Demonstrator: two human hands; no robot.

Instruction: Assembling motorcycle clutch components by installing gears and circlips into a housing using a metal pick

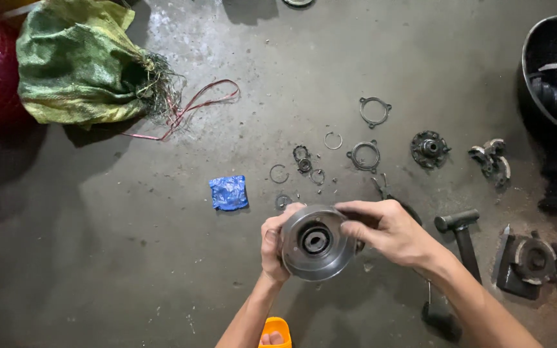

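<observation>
Metal drum [317, 242] gripped between both hands above grey floor [130, 258]; left hand [272, 241] curled round its left rim, right hand [388, 229] closed on upper right edge, fingers [356, 209] bent tight. Rings [369, 135] scattered just beyond, blue wrapper [229, 193] to left, hammer [462, 232] to right

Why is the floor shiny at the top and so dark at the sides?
In the head view, light glares off the concrete floor up top; the left side and right edge sink into shadow, while the round metal part in both hands catches light and looks sharp.
</observation>
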